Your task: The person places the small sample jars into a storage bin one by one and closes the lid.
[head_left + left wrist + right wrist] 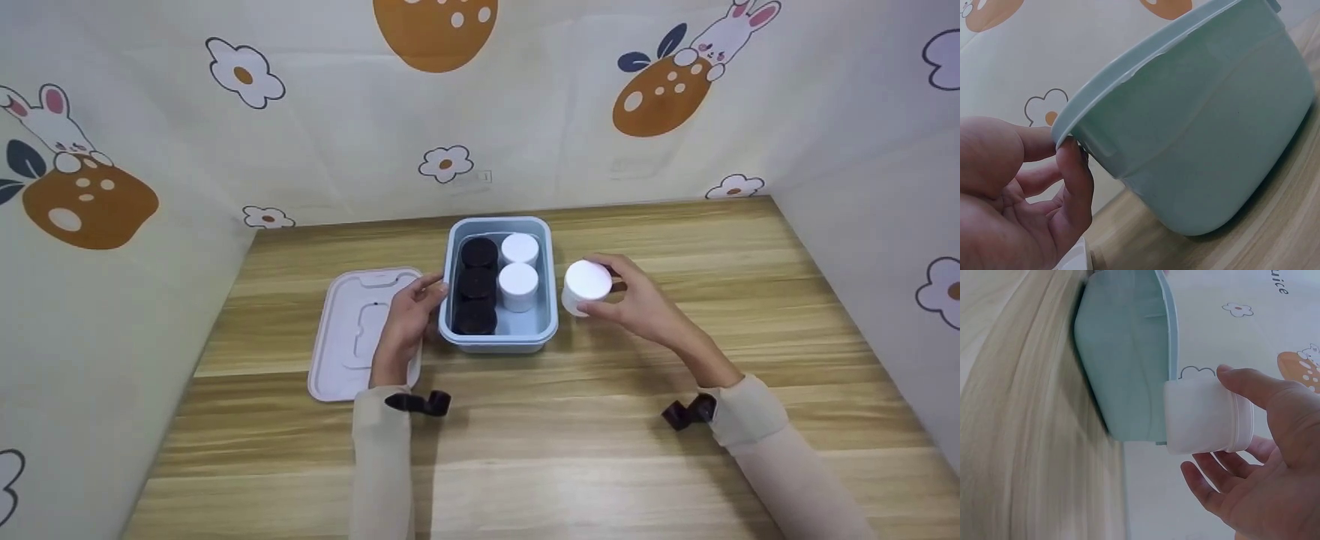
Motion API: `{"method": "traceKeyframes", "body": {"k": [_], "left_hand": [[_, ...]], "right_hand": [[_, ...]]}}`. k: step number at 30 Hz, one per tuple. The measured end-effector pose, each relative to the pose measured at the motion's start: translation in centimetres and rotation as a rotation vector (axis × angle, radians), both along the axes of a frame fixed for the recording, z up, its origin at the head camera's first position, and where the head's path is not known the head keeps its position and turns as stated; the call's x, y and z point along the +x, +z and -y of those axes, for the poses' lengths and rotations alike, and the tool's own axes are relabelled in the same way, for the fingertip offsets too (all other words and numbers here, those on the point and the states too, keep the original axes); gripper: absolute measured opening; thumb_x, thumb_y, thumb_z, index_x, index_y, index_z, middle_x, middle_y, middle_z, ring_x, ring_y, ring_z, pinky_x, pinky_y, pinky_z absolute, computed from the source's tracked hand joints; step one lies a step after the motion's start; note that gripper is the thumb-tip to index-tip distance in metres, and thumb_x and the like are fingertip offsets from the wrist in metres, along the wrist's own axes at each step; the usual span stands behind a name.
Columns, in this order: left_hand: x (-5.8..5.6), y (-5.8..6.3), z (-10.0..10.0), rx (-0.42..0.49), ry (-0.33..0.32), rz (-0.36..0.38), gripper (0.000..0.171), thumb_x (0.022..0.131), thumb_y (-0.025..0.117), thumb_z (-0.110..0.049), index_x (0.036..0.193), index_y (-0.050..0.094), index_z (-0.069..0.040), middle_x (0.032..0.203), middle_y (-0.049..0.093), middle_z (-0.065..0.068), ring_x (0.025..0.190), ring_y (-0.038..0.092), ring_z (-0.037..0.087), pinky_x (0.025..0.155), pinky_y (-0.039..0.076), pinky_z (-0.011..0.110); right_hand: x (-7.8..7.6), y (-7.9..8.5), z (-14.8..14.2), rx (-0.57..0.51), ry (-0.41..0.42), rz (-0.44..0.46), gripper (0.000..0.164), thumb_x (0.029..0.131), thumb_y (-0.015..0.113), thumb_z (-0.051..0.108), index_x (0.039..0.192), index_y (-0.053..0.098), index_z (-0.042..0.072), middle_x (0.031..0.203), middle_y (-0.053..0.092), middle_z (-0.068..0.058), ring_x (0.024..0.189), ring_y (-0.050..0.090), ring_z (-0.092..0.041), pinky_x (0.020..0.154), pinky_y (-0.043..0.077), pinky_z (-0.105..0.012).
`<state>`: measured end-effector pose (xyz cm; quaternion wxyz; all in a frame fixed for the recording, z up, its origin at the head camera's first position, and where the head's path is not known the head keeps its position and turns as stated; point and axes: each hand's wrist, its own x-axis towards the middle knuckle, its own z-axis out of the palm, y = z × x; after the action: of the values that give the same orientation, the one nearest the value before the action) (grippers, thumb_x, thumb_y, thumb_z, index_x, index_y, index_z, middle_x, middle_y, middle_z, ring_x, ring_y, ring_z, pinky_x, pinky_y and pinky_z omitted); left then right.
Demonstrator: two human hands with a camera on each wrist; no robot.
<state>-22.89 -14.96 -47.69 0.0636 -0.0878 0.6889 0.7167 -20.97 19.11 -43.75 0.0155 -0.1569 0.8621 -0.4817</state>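
Note:
A light blue plastic bin (498,339) stands on the table. Inside it, several black-lidded jars (478,283) line the left side, and two white jars (518,283) sit on the right toward the back. My left hand (407,319) pinches the bin's left rim, thumb on top and fingers below, as the left wrist view shows. Just right of the bin, my right hand (637,300) holds another white jar (1202,415) upright between thumb and fingers, raised above the tabletop. In the right wrist view this jar's base is near the bin's rim.
A white lid (337,337) lies flat on the table left of the bin, partly under my left hand and forearm. Behind the wooden table (540,450) hangs a printed cloth (360,135) with flowers and rabbits, which also covers both sides.

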Motion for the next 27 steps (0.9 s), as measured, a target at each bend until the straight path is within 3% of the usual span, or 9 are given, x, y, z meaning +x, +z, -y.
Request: {"method": "traceKeyframes", "body": {"k": [3, 9, 15, 27], "left_hand": [[0.0, -0.1, 0.1, 0.006, -0.006, 0.007, 0.041, 0.099, 0.062, -0.015, 0.139, 0.057, -0.005, 0.109, 0.069, 0.012, 0.074, 0.068, 0.01, 0.056, 0.052, 0.023], [-0.1, -0.1, 0.1, -0.024, -0.015, 0.011, 0.041, 0.1, 0.061, -0.016, 0.139, 0.056, -0.005, 0.109, 0.068, 0.011, 0.077, 0.068, 0.01, 0.064, 0.054, 0.025], [-0.2, 0.0, 0.1, -0.031, -0.011, 0.009, 0.04, 0.1, 0.061, -0.015, 0.139, 0.057, -0.004, 0.111, 0.068, 0.012, 0.079, 0.067, 0.01, 0.067, 0.054, 0.024], [-0.1, -0.1, 0.1, -0.022, -0.016, 0.011, 0.04, 0.1, 0.062, -0.016, 0.138, 0.058, -0.005, 0.109, 0.069, 0.011, 0.076, 0.066, 0.01, 0.06, 0.05, 0.024]], "right_hand": [[0.1, 0.4, 0.3, -0.001, -0.002, -0.021, 0.07, 0.083, 0.083, 0.014, 0.143, 0.05, 0.004, 0.134, 0.055, -0.017, 0.115, 0.059, -0.031, 0.098, 0.05, -0.04], [0.3, 0.9, 0.9, -0.017, -0.002, -0.051, 0.069, 0.082, 0.083, 0.012, 0.142, 0.051, 0.003, 0.13, 0.057, -0.017, 0.113, 0.06, -0.031, 0.097, 0.049, -0.039], [0.5, 1.3, 1.6, -0.03, 0.012, -0.056, 0.069, 0.081, 0.084, 0.012, 0.141, 0.052, 0.003, 0.13, 0.057, -0.018, 0.113, 0.058, -0.032, 0.098, 0.048, -0.046], [1.2, 2.2, 3.4, -0.046, 0.047, -0.103, 0.071, 0.08, 0.086, 0.016, 0.141, 0.052, 0.005, 0.132, 0.059, -0.014, 0.115, 0.058, -0.026, 0.098, 0.049, -0.039]]}}
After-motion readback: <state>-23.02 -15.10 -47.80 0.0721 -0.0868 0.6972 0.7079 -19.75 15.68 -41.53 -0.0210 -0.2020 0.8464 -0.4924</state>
